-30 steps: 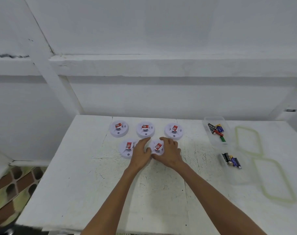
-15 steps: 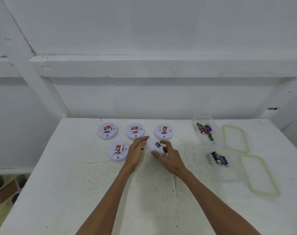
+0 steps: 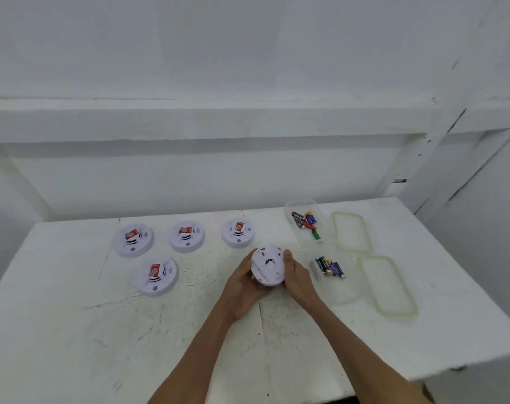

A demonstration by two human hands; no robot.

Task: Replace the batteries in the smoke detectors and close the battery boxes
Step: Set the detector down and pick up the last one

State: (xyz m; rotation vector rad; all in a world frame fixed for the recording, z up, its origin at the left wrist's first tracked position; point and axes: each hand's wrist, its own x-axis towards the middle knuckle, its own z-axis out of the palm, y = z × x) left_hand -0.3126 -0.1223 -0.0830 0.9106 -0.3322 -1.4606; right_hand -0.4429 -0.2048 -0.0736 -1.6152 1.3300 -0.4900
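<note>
Because two clear containers, the far container [image 3: 300,203] and the near container [image 3: 344,293], stood open just right of the right hand [image 3: 299,279], with the far lid [image 3: 352,232] and the near lid [image 3: 389,285] set farther right again, either box could be reached with a short stretch. I judged one was for fresh cells and one for spent, though nothing showed which.

Three smoke detectors [image 3: 186,236] lay face up in a row beyond the hands and a fourth detector [image 3: 157,276] lay left of the left hand [image 3: 242,284]. Their red labels showed, so their battery boxes were underneath and, by my reading, not yet dealt with.

The held detector [image 3: 267,265] was off the tabletop [image 3: 102,345] between the hands, its back turned up with a dark notch at its middle. The left hand cupped its left edge and underside, fingers curled round it, and the right hand gripped its right edge. That two-handed hold suited steadying the body while the back was opened.

Far batteries [image 3: 304,221] made a mixed heap in the far container, and near batteries [image 3: 329,267] a smaller cluster beside the right hand.

The room was a bare white wall [image 3: 248,53], with a ledge [image 3: 218,121] running across beyond the hands. The tabletop was painted white, scuffed and cracked.
</note>
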